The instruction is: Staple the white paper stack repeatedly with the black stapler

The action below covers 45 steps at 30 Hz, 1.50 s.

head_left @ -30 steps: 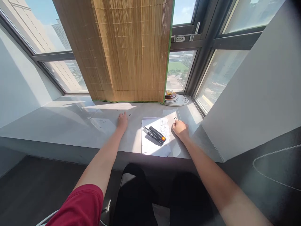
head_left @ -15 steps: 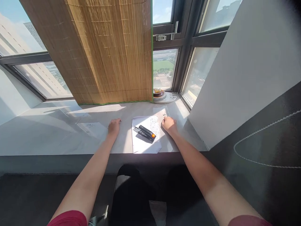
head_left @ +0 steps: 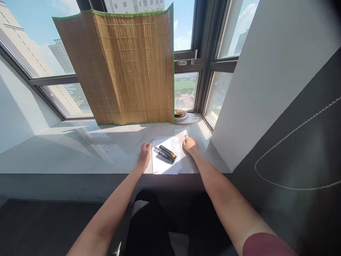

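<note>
My left hand (head_left: pixel 145 153) rests on the window sill, with its fingers curled and the fingertips at the left edge of a white sheet of paper (head_left: pixel 160 167). Whether anything is between those fingers is hidden. To the right of the paper, my right hand (head_left: pixel 190 145) lies closed on the sill, its thumb and forefinger together. Small dark marks show just beyond its fingertips; I cannot make out what it holds. Handwriting covers the paper's right side. On the paper lies a black stapler (head_left: pixel 165 153) with an orange spot, slanting down to the right, touched by neither hand.
A bamboo blind (head_left: pixel 133 71) with green edging stands in front of the window. A stack of plates (head_left: pixel 183 117) sits in the sill's back corner. Faint flat sheets (head_left: pixel 110 153) lie at the left. A beaded cord (head_left: pixel 279 149) hangs at the right.
My left hand has moved right, from bare sill to the paper's left edge. My right hand stays beside the paper. The view has tilted up, showing the blind's top edge.
</note>
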### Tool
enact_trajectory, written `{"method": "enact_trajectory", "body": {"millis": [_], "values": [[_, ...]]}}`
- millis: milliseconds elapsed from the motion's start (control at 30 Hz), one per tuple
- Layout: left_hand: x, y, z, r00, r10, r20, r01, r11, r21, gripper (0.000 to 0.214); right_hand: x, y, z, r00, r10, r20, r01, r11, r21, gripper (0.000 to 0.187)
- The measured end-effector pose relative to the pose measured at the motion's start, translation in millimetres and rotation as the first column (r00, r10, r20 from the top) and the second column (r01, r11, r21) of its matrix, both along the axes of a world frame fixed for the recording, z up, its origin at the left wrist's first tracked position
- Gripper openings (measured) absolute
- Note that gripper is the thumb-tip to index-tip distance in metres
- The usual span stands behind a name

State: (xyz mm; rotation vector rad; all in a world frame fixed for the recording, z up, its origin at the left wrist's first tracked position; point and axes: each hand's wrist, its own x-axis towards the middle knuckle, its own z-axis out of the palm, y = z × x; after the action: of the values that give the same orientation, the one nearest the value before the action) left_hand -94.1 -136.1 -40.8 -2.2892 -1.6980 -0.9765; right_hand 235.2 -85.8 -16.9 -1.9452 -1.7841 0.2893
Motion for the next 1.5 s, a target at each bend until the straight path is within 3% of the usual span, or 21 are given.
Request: {"method": "enact_trajectory", "body": {"millis": [133,233,333,433,567,733,900,1133,1300,1500], "values": [[11.2,-11.2,4.6,0.997,0.037,0.063,-0.032,0.996,-0.086,0.020,-13.8,-25.7,4.7,0.996,0.028,-0.084,-0.021,0.996,0.090,0.027],[19.5,-15.6,7.5,0.992,0.020,0.126,-0.011,0.997,-0.078,0.011,-28.9,-49.6,1.0,0.975,0.162,-0.149,-0.128,0.968,0.214,0.027],[29.2,-10.9,14.8,0.974,0.004,0.225,0.004,0.999,-0.035,0.010,-38.6,-64.7,-2.9,0.859,0.438,-0.265,-0.350,0.881,0.319,0.021],[41.3,-4.5,23.0,0.934,-0.057,0.352,0.075,0.997,-0.037,0.014,-42.0,-70.7,-4.6,0.753,0.582,-0.308,-0.490,0.808,0.328,0.036],[50.6,-4.8,28.3,0.891,-0.148,0.429,0.196,0.978,-0.070,0.024,-44.7,-73.7,-5.2,0.776,0.571,-0.269,-0.531,0.821,0.210,0.021],[48.3,-7.6,27.7,0.893,-0.103,0.438,0.166,0.980,-0.107,0.017,-42.4,-70.0,-4.8,0.779,0.534,-0.330,-0.506,0.845,0.173,0.013],[49.3,-10.5,22.2,0.935,-0.051,0.352,0.111,0.982,-0.153,0.018,-36.6,-61.6,-5.0,0.748,0.510,-0.426,-0.477,0.858,0.190,0.018],[59.9,-24.9,21.8,0.995,-0.059,0.080,0.069,0.990,-0.121,0.036,-37.0,-58.8,-8.3,0.745,0.501,-0.440,-0.454,0.865,0.216,0.022],[64.8,-23.4,23.9,0.996,0.055,0.071,-0.044,0.989,-0.142,0.038,-37.4,-55.5,-10.5,0.777,0.483,-0.403,-0.439,0.875,0.203,0.029],[60.5,-17.8,21.0,0.989,-0.012,0.147,0.034,0.989,-0.144,0.018,-38.5,-54.1,-12.7,0.779,0.479,-0.405,-0.435,0.878,0.200,0.029]]}}
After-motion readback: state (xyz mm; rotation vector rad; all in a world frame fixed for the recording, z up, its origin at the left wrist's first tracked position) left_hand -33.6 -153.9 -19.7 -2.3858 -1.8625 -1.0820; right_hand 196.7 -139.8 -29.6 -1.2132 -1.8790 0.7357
